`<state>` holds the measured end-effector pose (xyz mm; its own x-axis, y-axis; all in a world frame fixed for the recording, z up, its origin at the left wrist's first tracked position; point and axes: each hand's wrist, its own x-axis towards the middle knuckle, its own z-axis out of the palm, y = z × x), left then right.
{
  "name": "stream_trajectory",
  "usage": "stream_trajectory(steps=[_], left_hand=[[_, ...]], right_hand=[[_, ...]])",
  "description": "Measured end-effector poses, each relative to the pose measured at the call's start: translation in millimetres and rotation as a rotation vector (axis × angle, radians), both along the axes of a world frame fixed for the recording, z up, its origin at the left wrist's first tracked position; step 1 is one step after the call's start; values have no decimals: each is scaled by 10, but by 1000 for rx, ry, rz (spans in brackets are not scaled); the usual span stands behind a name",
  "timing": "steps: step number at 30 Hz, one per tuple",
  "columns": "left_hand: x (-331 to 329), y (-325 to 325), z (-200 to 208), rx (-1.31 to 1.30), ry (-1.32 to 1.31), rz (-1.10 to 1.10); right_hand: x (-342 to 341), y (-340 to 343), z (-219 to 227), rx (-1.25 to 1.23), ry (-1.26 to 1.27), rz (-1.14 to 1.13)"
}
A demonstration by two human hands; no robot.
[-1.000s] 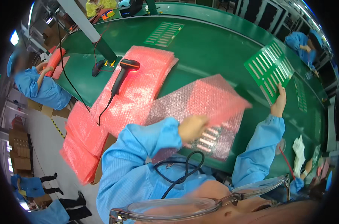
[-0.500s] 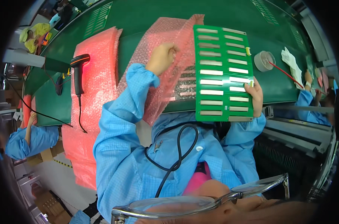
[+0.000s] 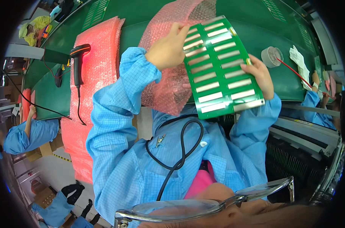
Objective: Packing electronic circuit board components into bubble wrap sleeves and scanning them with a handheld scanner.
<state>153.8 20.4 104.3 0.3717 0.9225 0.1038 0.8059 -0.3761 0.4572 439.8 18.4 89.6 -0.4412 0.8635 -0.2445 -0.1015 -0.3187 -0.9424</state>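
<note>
A green circuit board with two columns of pale metallic strips is held up in front of me, tilted. My right hand grips its right edge, with the thumb on the front face and the other fingers mostly hidden. My left hand is closed at the board's upper left edge, its fingertips pressed there. Behind and left of the board lies a pink bubble-wrap sheet or bag, its top part curling up beyond the board.
To the left, a handheld barcode scanner rests on stacked pink bubble wrap. At right are a clear cup, a red stick and a white cloth on the green table. Co-workers in blue sleeves sit on both sides.
My left hand has gone from the bubble wrap to the board's left edge. The board has tilted, its top leaning left, and the bubble wrap has shifted away behind it.
</note>
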Motion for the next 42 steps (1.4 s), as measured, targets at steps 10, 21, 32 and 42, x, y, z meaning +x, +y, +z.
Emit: stream_trajectory(steps=[10,21,32,42], left_hand=[[156,58,-60,81,-94,30],[-297,162,-150,16,-300,-104],[-1203,-652,-783,-295,-514,607],[-1164,-629,-821,-557,-1500,488]], right_hand=[[-1006,429,-270,115,-34,-12],[-1281,-534,-1387,-57,146,265],[-1260,-381,-1303,123,39,373],[-776,-268,-625,515,-323,818]])
